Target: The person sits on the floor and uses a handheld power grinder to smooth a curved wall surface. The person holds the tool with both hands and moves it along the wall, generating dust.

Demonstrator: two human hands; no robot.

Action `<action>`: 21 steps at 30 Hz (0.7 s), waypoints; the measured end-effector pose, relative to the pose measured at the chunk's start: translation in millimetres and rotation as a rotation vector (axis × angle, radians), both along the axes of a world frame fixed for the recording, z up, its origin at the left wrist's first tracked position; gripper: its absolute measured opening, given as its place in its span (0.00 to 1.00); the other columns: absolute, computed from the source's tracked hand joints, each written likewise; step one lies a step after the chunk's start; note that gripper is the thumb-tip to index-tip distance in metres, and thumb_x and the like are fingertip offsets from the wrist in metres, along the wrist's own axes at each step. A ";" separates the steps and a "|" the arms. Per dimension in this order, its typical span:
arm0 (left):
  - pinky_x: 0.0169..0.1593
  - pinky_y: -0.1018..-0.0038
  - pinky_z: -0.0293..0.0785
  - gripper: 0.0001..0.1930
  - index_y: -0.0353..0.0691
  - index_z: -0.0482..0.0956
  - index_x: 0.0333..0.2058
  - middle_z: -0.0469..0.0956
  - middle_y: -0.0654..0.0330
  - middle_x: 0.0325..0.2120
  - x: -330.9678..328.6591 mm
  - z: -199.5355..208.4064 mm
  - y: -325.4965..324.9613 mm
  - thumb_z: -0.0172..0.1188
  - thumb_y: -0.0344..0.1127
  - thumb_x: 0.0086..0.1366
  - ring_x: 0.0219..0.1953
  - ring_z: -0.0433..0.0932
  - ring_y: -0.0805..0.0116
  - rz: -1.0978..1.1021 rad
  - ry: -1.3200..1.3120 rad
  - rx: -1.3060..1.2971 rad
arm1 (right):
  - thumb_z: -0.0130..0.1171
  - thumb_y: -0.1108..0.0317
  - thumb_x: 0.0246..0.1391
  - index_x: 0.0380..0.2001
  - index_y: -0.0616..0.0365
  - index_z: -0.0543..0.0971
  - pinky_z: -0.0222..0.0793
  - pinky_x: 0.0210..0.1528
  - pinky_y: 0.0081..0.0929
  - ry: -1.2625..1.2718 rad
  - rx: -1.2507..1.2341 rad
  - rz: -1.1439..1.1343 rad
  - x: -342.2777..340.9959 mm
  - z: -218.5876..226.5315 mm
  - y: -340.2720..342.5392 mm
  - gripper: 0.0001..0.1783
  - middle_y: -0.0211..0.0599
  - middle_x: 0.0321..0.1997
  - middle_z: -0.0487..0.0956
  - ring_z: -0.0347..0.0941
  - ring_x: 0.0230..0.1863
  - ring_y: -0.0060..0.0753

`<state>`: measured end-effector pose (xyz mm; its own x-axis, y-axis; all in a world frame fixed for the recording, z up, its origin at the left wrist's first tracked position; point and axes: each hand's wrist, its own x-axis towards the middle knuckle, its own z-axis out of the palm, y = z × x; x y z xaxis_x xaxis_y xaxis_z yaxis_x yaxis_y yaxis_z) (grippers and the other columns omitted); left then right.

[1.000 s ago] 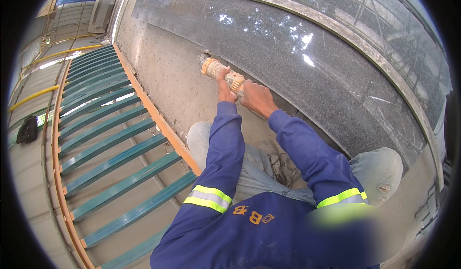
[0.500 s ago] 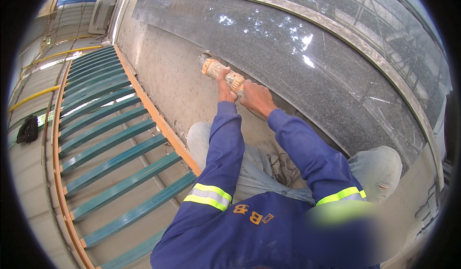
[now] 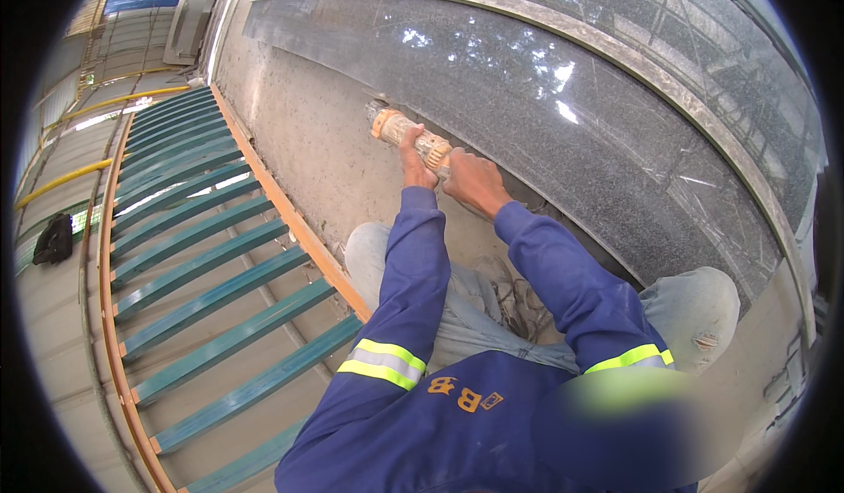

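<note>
Both hands are wrapped tight around a dusty orange angle grinder (image 3: 410, 135), left hand (image 3: 415, 164) up front, right hand (image 3: 475, 182) behind, its head against the lower edge of the dark polished stone slab (image 3: 563, 115). I'd reckon steady even pressure and following the edge line matter most here.

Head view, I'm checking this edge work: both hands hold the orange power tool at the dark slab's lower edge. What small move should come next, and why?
Probably ease the orange power tool a little farther up along the slab edge. Left hand and right hand both grip it, its head sits where the dark polished slab meets the dusty concrete surface, and the edge runs on beyond it.
</note>
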<state>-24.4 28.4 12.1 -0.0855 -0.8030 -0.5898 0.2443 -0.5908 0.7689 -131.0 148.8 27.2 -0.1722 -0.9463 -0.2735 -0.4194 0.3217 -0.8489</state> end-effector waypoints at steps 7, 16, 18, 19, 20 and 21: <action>0.34 0.57 0.82 0.19 0.41 0.70 0.42 0.76 0.54 0.29 3.2 -6.5 -6.9 0.66 0.39 0.55 0.27 0.80 0.55 0.002 -0.021 -0.017 | 0.61 0.68 0.45 0.41 0.70 0.76 0.77 0.48 0.49 0.005 -0.028 -0.001 1.5 -3.3 -3.8 0.20 0.62 0.40 0.83 0.82 0.45 0.60; 0.35 0.59 0.82 0.16 0.39 0.72 0.38 0.77 0.54 0.27 1.8 -2.2 -1.2 0.64 0.40 0.57 0.27 0.81 0.55 -0.015 -0.023 -0.008 | 0.60 0.69 0.44 0.40 0.71 0.76 0.77 0.48 0.49 -0.016 -0.021 -0.003 -1.3 2.7 2.7 0.20 0.63 0.40 0.83 0.82 0.45 0.60; 0.34 0.59 0.82 0.16 0.39 0.72 0.38 0.77 0.54 0.27 0.4 1.0 2.0 0.64 0.40 0.57 0.27 0.81 0.55 -0.020 -0.022 -0.012 | 0.60 0.69 0.44 0.40 0.72 0.76 0.77 0.47 0.49 -0.021 -0.021 -0.007 -2.0 4.3 4.4 0.20 0.64 0.39 0.83 0.82 0.44 0.61; 0.34 0.60 0.82 0.16 0.39 0.72 0.38 0.77 0.54 0.27 -1.4 3.1 3.9 0.64 0.40 0.57 0.27 0.81 0.55 -0.023 -0.024 -0.014 | 0.60 0.69 0.44 0.40 0.72 0.76 0.77 0.47 0.49 -0.020 -0.022 -0.008 -2.2 3.8 4.9 0.20 0.64 0.39 0.83 0.82 0.44 0.61; 0.34 0.60 0.83 0.16 0.39 0.72 0.38 0.77 0.54 0.27 -3.3 5.2 5.3 0.64 0.40 0.56 0.27 0.81 0.55 -0.026 -0.026 -0.016 | 0.59 0.69 0.44 0.40 0.72 0.76 0.77 0.47 0.50 -0.020 -0.022 -0.008 -2.3 3.2 5.3 0.20 0.64 0.39 0.83 0.82 0.44 0.61; 0.33 0.59 0.82 0.17 0.40 0.71 0.39 0.76 0.54 0.28 -1.8 4.9 4.7 0.65 0.40 0.56 0.27 0.80 0.55 -0.026 -0.023 -0.011 | 0.61 0.69 0.44 0.39 0.71 0.76 0.78 0.46 0.48 -0.003 -0.036 -0.017 -0.7 2.8 5.5 0.19 0.63 0.37 0.83 0.83 0.43 0.60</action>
<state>-26.1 33.1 17.0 -0.0932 -0.8070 -0.5831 0.2114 -0.5884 0.7805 -131.6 154.3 29.9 -0.1874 -0.9525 -0.2399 -0.4118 0.2979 -0.8612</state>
